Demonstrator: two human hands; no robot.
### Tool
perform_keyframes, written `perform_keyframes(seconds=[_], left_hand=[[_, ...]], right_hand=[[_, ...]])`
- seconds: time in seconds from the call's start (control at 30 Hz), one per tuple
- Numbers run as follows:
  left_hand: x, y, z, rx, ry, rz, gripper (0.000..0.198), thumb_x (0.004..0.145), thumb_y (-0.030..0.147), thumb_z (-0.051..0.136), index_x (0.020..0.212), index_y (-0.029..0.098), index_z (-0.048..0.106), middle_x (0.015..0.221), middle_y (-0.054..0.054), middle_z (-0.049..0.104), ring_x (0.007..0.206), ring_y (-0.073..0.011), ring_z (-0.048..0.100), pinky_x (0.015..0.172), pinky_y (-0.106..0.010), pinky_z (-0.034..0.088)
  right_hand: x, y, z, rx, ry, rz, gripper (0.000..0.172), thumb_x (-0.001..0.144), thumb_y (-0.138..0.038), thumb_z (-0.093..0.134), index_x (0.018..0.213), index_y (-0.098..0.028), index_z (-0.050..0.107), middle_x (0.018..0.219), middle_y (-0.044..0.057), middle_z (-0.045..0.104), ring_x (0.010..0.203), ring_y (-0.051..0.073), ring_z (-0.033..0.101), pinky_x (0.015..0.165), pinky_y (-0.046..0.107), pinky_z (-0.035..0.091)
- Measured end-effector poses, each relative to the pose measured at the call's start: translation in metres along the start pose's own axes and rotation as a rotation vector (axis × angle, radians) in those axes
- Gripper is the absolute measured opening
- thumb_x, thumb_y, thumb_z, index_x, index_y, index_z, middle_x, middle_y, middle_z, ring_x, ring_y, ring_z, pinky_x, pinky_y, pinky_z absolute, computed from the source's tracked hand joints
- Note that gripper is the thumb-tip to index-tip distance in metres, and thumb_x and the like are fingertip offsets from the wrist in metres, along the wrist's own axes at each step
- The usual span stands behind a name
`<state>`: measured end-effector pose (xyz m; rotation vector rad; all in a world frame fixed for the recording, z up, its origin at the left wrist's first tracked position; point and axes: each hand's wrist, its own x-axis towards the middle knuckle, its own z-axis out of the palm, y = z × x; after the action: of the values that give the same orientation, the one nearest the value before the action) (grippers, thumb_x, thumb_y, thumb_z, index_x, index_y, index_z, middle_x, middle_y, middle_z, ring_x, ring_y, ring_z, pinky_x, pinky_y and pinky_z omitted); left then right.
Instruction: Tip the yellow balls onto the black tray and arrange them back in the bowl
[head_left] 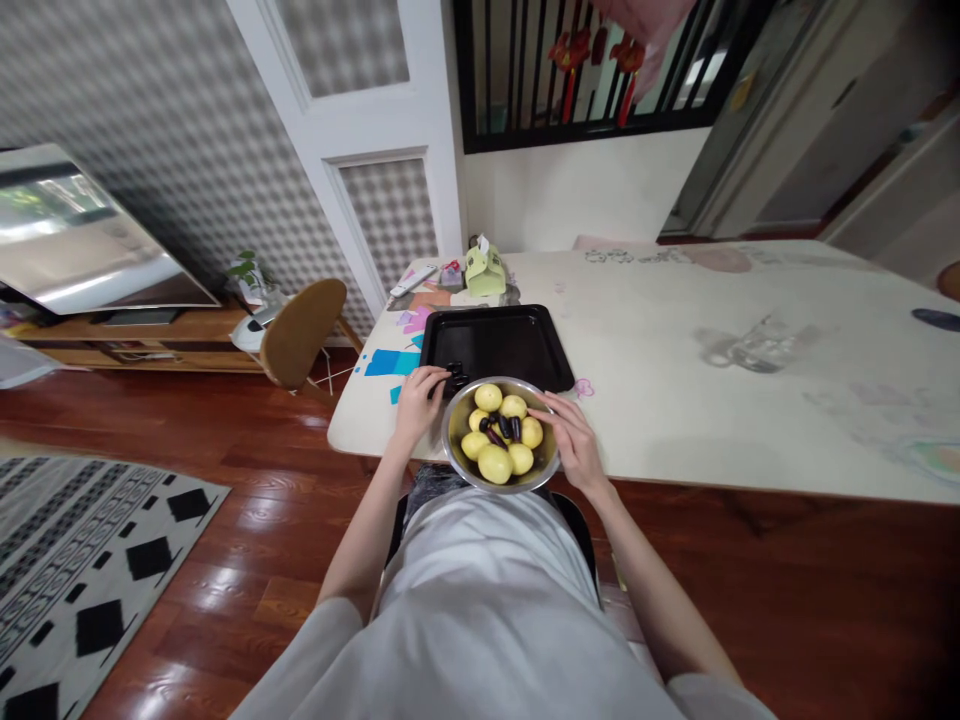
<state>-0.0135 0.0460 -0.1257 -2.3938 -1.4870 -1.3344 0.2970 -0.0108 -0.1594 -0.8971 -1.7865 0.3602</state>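
Observation:
A round metal bowl sits at the table's near edge, in front of my body. Inside it are several pale yellow, potato-like rounds with several small dark, elongated grape-like pieces among them. My right hand grips the bowl's right side, its fingers reaching over the rim. Left of the bowl, my left hand has its fingers pinched together at more dark pieces. These lie by the near left corner of a black baking tray; exactly what the fingertips hold is partly hidden.
Behind the tray stands a green tissue box, with a white remote to its left. On the right of the white table is a clear glass cup. A wooden chair stands past the table's left end.

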Motion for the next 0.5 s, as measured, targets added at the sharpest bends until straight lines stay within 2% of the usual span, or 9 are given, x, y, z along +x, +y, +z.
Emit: perform_keyframes(seconds=[0.1,0.17,0.27,0.37,0.5], left_hand=[[0.011,-0.021,0.006,0.076,-0.102,-0.099,0.013,0.1,0.018,0.063,0.106,0.018,0.075,0.11,-0.011,0.077,0.108,-0.0284,0.069,0.097,-0.045,0.054],[0.019,-0.03,0.009,0.091,-0.195,-0.111,0.01,0.098,0.02,0.068,0.104,0.019,0.076,0.108,-0.01,0.078,0.106,-0.0284,0.07,0.096,-0.044,0.055],[0.032,-0.035,0.013,0.07,-0.336,-0.05,0.012,0.095,0.021,0.073,0.106,0.019,0.078,0.108,-0.01,0.078,0.104,-0.0276,0.071,0.097,-0.043,0.056],[0.042,-0.037,0.017,0.052,-0.423,0.033,0.017,0.095,0.021,0.073,0.111,0.019,0.078,0.114,-0.011,0.078,0.108,-0.0272,0.071,0.1,-0.043,0.056],[0.049,-0.039,0.025,0.037,-0.479,0.092,0.032,0.096,0.018,0.069,0.127,0.02,0.074,0.138,-0.013,0.07,0.128,-0.028,0.065,0.111,-0.047,0.052]], right_hand=[[0.0,0.0,0.0,-0.002,0.005,0.006,0.045,0.111,-0.041,0.037,0.127,-0.03,0.077,0.143,0.007,0.07,0.141,0.03,0.057,0.118,0.058,0.048],[0.0,0.0,0.0,-0.002,0.004,0.006,0.045,0.111,-0.041,0.037,0.127,-0.03,0.077,0.143,0.007,0.07,0.141,0.03,0.057,0.118,0.058,0.048],[-0.001,0.0,0.001,-0.001,0.005,0.001,0.045,0.111,-0.041,0.037,0.127,-0.03,0.077,0.142,0.007,0.07,0.14,0.03,0.058,0.118,0.058,0.048],[-0.001,0.0,0.001,-0.005,0.007,0.0,0.045,0.111,-0.041,0.037,0.127,-0.029,0.077,0.142,0.007,0.07,0.14,0.029,0.058,0.118,0.058,0.048],[-0.001,0.0,0.0,-0.002,0.005,-0.004,0.044,0.111,-0.04,0.037,0.128,-0.03,0.076,0.144,0.007,0.069,0.141,0.029,0.057,0.118,0.057,0.048]])
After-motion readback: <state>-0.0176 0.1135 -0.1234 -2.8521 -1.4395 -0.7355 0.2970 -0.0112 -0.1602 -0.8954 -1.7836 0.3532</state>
